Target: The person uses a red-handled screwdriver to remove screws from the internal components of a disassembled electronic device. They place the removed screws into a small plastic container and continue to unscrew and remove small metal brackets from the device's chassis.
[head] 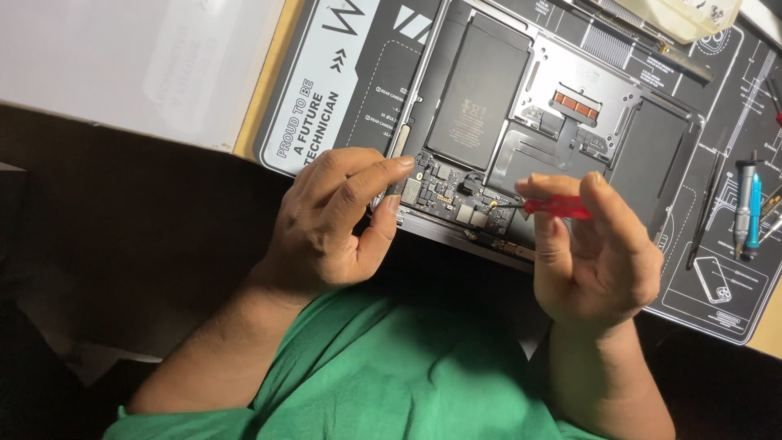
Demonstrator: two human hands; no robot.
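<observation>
An opened laptop (570, 106) lies bottom-up on a dark repair mat (326, 90), its black battery cells and logic board (456, 200) exposed. My left hand (338, 216) rests at the laptop's near left corner, index finger and thumb touching the edge beside the logic board. My right hand (595, 248) pinches a small red-handled screwdriver (554, 207) between thumb and fingers. Its metal tip points left onto the logic board near the near edge.
A blue and grey tool (748, 204), black tweezers (707, 208) and other tools lie on the mat's right side. A clear plastic tray (684, 15) sits at the top right. A white box (122, 65) lies at the upper left. My green shirt fills the bottom.
</observation>
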